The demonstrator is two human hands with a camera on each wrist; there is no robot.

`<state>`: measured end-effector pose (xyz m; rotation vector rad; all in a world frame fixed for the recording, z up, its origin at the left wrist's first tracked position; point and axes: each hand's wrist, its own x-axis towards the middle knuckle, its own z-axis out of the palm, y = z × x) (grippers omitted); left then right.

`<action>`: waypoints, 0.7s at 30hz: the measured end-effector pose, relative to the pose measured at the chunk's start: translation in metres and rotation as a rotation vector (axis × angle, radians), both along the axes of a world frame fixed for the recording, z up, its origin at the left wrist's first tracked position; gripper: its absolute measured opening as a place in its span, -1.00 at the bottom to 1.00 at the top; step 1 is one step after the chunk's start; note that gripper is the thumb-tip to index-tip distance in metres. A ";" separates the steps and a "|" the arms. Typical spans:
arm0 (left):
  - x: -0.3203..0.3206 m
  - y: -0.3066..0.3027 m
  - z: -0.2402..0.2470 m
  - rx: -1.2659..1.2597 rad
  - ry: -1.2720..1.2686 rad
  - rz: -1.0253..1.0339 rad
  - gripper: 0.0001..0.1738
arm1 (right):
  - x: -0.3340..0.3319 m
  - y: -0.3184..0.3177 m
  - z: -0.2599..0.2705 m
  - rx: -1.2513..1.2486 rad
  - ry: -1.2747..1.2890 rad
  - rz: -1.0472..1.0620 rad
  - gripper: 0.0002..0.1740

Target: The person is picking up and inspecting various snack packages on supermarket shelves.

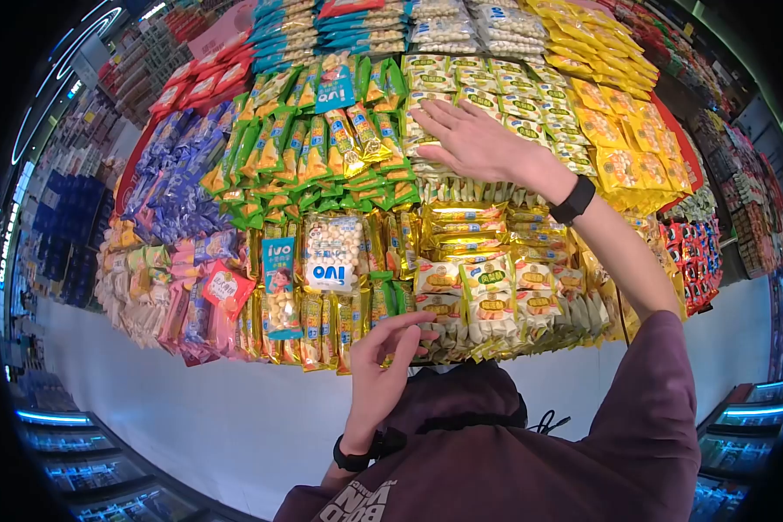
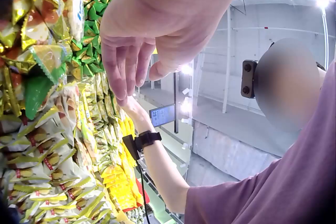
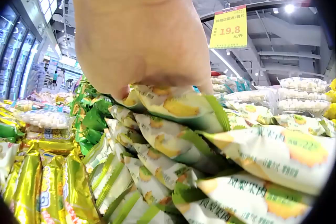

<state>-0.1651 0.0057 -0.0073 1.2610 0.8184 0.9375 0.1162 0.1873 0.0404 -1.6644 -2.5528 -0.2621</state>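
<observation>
My right hand (image 1: 480,143) lies palm down with fingers extended over stacked white-and-green snack packets (image 1: 522,106). In the right wrist view, its underside rests on the top packets (image 3: 178,106), which carry yellow fruit pictures; its fingertips are hidden there. My left hand (image 1: 383,361) is near the display's front edge, loosely bent and holding nothing. Beside its fingertips are white packets with yellow biscuit pictures (image 1: 491,300). In the left wrist view, the left hand's fingers (image 2: 123,69) hang relaxed, overlapping the right hand behind them.
Green-and-orange packets (image 1: 278,143) with a blue ivo bag (image 1: 335,89) on top lie left of my right hand. Gold-wrapped bars (image 1: 465,228) fill the middle front. Yellow bags (image 1: 631,130) are piled to the right. A yellow price sign (image 3: 229,27) hangs above the display.
</observation>
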 end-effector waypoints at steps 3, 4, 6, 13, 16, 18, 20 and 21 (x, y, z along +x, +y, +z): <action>-0.001 0.000 -0.002 0.004 -0.001 0.002 -0.76 | 0.001 0.006 0.018 -0.104 0.015 -0.054 -0.15; -0.001 0.000 -0.002 0.006 0.000 0.003 -0.76 | -0.001 0.010 0.022 -0.116 0.028 -0.095 -0.15; 0.000 -0.001 -0.002 0.011 0.001 0.000 -0.76 | -0.003 0.024 0.032 -0.156 0.028 -0.157 -0.12; 0.000 -0.001 -0.002 0.014 0.012 0.004 -0.77 | -0.003 0.059 0.016 -0.072 0.004 -0.233 -0.16; 0.000 -0.003 -0.004 0.008 0.002 0.017 -0.77 | 0.001 0.060 0.016 -0.095 -0.011 -0.167 -0.18; 0.002 -0.004 -0.003 0.005 0.002 0.011 -0.77 | 0.008 0.062 0.015 -0.093 0.004 -0.112 -0.17; 0.003 -0.005 -0.003 0.010 0.001 -0.004 -0.77 | 0.019 0.058 0.016 -0.092 0.164 -0.063 -0.19; 0.004 -0.004 -0.003 0.014 0.000 -0.010 -0.77 | 0.026 0.056 0.017 -0.090 0.243 -0.036 -0.19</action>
